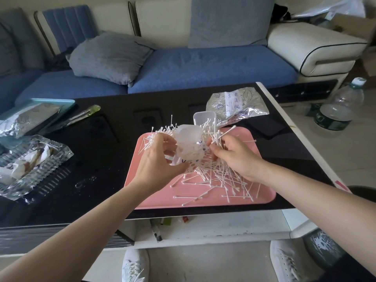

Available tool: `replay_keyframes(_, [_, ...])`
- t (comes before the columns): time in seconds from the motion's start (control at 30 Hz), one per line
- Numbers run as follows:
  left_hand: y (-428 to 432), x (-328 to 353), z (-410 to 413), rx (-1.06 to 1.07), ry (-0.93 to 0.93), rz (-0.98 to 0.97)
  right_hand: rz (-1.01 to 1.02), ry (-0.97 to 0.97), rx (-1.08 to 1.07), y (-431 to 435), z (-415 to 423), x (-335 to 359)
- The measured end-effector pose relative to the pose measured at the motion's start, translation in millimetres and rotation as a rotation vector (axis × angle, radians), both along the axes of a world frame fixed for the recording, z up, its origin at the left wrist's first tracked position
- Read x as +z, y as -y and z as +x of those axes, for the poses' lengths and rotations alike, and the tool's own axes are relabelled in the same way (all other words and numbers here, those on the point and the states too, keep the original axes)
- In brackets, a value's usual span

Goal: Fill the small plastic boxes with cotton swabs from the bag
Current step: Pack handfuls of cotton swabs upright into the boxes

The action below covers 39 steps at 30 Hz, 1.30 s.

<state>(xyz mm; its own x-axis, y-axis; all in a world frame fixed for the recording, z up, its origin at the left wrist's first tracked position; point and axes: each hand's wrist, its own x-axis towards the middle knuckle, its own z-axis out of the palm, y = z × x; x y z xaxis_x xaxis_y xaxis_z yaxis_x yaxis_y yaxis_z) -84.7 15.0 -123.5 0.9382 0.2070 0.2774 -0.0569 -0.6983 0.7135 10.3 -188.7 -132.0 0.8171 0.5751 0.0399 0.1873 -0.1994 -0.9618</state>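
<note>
Now left hand (160,159) grips one bag (188,143); right hand (234,155) pinches several swabs (226,131).

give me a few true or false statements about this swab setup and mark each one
The cotton swabs lie piled on a pink tray. True.
The right hand is empty. False: it pinches a bunch of swabs.
The small plastic box at the tray's far edge has swabs in it. True.
The water bottle stands on the tray. False: it stands on the floor.
The left hand grips a clear plastic bag. True.
</note>
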Motion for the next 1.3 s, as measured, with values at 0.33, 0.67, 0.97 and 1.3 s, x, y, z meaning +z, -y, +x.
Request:
replay_keyframes(0.33, [-9, 0, -1, -0.127, 0.124, 0.385, -0.001, 0.125, 0.002, -1, -1, 4])
replay_keyframes(0.67, [-5, -1, 4, -0.158, 0.097, 0.329, -0.022, 0.193, 0.045, -8, -1, 9])
replay_keyframes(0.97, [-7, 0, 6, -0.211, 0.066, 0.25, -0.183, 0.289, 0.058, -14, 7, 6])
replay_keyframes(1.3, [-11, 2, 7, -0.24, 0.107, 0.156, -0.022, 0.243, 0.086, -10, 7, 18])
